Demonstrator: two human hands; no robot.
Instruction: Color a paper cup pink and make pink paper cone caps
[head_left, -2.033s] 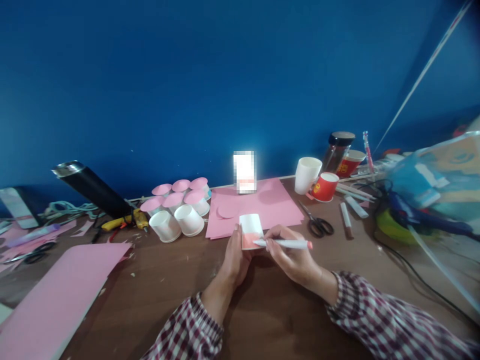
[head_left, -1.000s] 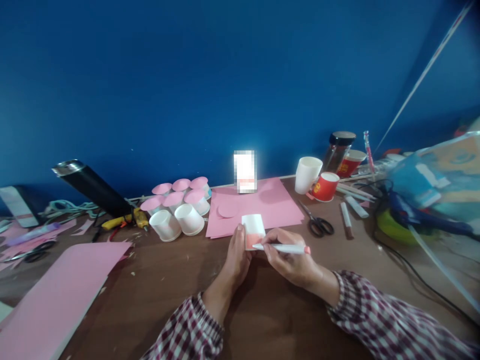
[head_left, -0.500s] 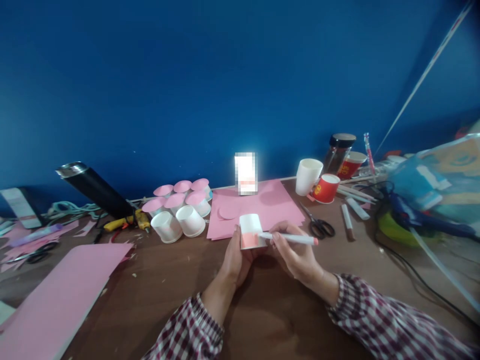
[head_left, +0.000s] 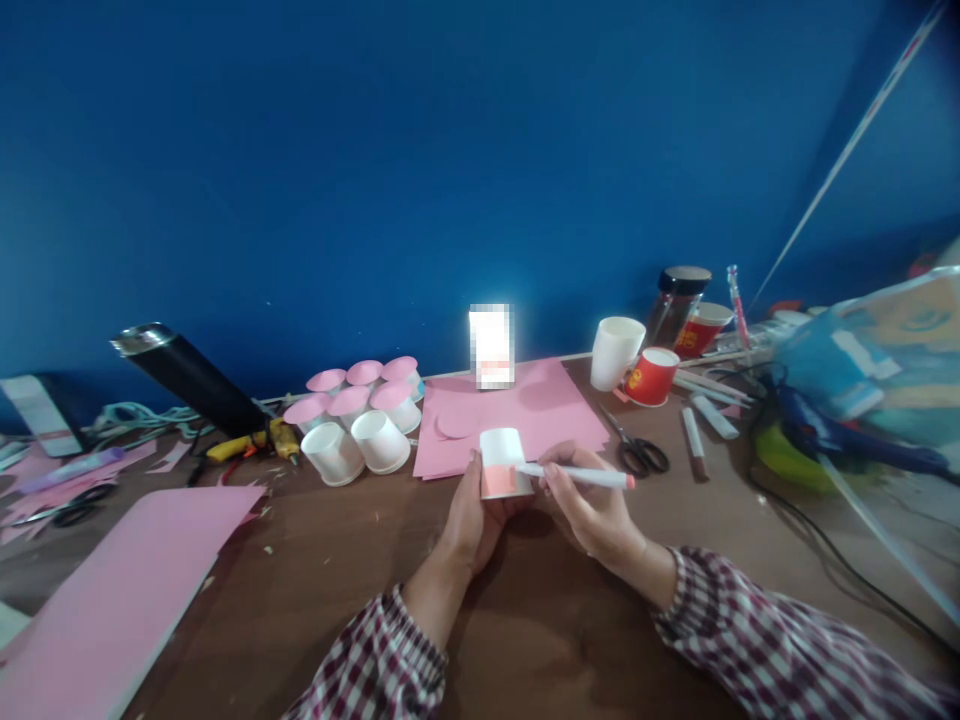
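My left hand [head_left: 471, 515] is closed around a small white paper cup [head_left: 501, 450], whose lower part is coloured salmon pink. In my right hand [head_left: 589, 505] is a white marker [head_left: 585, 476] with a salmon end, its tip touching the side of the cup at the edge of the coloured area. Beyond the cup lie pink paper sheets [head_left: 540, 400] with a cut pink paper disc [head_left: 456, 424] on them. To the left stand several paper cups topped with pink discs, and two upturned plain white cups [head_left: 381, 443].
Black scissors [head_left: 643, 456], two more markers [head_left: 694, 443], white cups [head_left: 618, 352] and a red cup [head_left: 654, 377] are on the right. A glue gun [head_left: 844, 430] trails a cable. Leftward lie pink sheets [head_left: 135, 580], a black bottle [head_left: 195, 380] and yellow-handled pliers [head_left: 236, 447].
Hardly anything differs. The marker in my right hand has shifted very slightly to the left against the cup, while my left hand stays in place.
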